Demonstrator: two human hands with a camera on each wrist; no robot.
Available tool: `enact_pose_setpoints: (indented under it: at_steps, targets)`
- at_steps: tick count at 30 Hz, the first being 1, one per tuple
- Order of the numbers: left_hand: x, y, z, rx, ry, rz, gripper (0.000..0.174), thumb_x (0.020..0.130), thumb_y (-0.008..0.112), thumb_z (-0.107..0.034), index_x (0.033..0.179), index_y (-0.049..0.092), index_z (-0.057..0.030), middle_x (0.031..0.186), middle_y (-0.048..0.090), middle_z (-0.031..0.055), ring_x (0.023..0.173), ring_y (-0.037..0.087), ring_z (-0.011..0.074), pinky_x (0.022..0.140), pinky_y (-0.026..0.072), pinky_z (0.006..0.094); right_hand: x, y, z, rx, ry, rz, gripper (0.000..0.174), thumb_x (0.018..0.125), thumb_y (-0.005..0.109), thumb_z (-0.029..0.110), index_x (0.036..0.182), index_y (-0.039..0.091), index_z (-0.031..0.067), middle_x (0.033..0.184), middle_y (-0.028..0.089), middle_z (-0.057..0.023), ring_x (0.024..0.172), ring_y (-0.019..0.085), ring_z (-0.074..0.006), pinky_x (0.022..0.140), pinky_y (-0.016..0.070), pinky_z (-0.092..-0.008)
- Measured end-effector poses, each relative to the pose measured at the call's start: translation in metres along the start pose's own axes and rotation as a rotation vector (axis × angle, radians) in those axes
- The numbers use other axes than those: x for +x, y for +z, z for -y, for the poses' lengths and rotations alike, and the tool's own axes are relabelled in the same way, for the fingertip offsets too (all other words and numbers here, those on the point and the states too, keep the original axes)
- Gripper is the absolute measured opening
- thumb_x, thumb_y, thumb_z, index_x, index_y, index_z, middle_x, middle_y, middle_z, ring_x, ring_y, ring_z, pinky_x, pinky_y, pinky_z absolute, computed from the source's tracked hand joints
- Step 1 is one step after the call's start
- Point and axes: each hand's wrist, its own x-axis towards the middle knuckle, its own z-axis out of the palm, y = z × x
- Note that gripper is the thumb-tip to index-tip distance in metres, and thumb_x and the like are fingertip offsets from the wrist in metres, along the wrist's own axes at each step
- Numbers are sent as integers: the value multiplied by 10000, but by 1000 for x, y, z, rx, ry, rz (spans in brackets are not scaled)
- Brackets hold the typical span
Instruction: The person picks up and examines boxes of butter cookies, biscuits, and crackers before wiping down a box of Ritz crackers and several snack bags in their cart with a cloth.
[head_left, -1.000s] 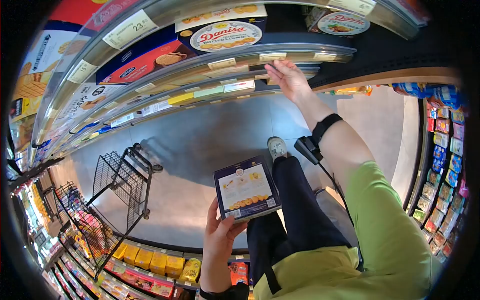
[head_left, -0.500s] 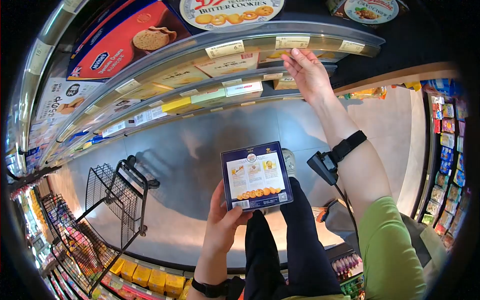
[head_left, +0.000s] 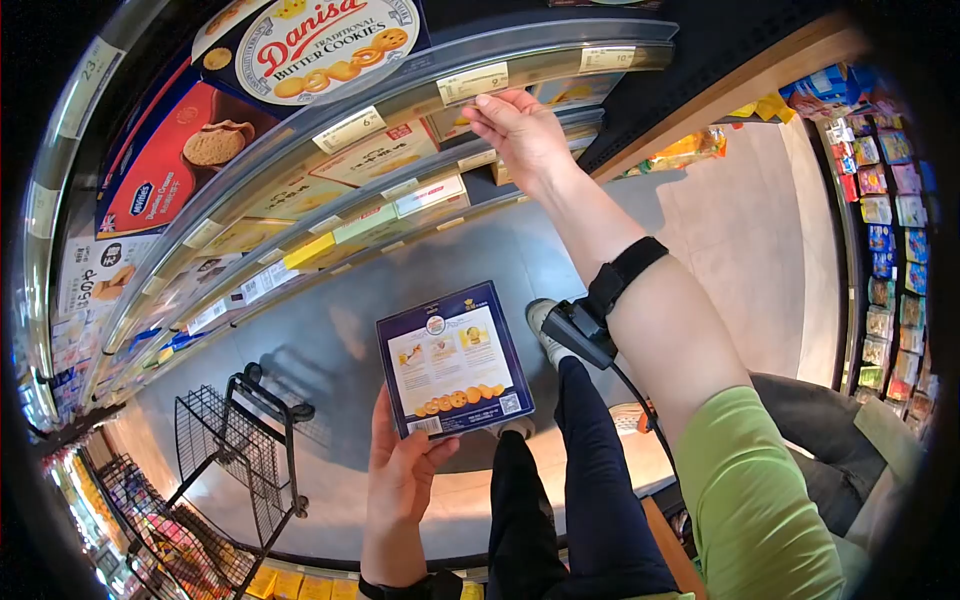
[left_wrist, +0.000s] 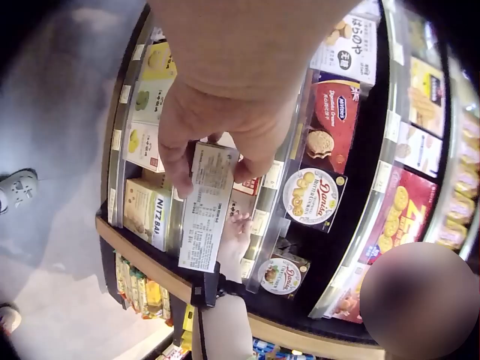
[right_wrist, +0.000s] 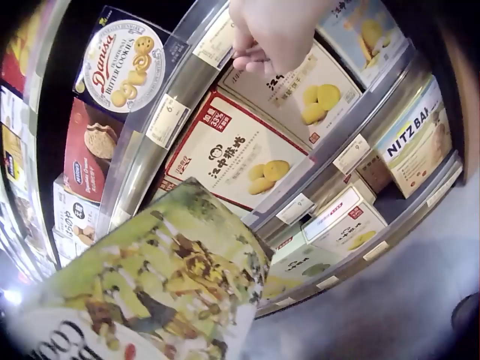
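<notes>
My left hand grips a dark blue cookie box by its lower left edge, its back with print and cookie pictures facing up. From the left wrist view, the left hand holds the box by one end, a printed narrow side showing. A green illustrated face of the box fills the lower right wrist view. My right hand, fingers loosely bent, is at a price label on the shelf edge; in the right wrist view the fingertips of the hand are beside that label. Contact is unclear.
Danisa cookies and a red McVitie's box stand on the upper shelf, other boxes below. A black cart stands on the floor at left. Hanging packets line the far right.
The head view has shifted along the shelf. My right hand has come up to the price label, its fingers more bent than at first. The left hand still holds the box, now tilted slightly.
</notes>
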Motion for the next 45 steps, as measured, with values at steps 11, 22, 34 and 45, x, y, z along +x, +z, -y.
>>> enact_pose_setpoints:
  at_steps: [11,22,34,45]
  targets:
    - [-2,12,-5,12,-4,-59,683,858,461,48,1469,212,-128,1323,481,143,1045,618,276,829,569,372,-1,-1,1,4,13,13,132,874,652,83,950,550,48,922,664,-80,845,654,-163,795,527,-270]
    - [3,63,-20,118,134,64,862,824,586,110,1507,137,-164,1376,423,145,1221,484,238,967,465,370,-99,-18,35,-154,625,346,477,952,512,377,1287,503,39,1213,594,-110,1124,560,-220,982,432,-375]
    - [-3,78,-29,166,117,138,876,816,580,127,1513,129,-154,1362,423,138,1223,466,204,965,452,339,-128,-2,74,-272,501,410,508,949,509,407,1233,547,-13,1118,645,-120,1013,640,-165,862,535,-287]
    - [-3,72,-26,161,155,142,860,815,617,78,1501,163,-174,1417,401,146,1205,518,279,926,517,400,-125,-3,71,-233,521,438,492,952,515,388,1232,548,-16,1136,636,-127,1025,635,-176,881,529,-298]
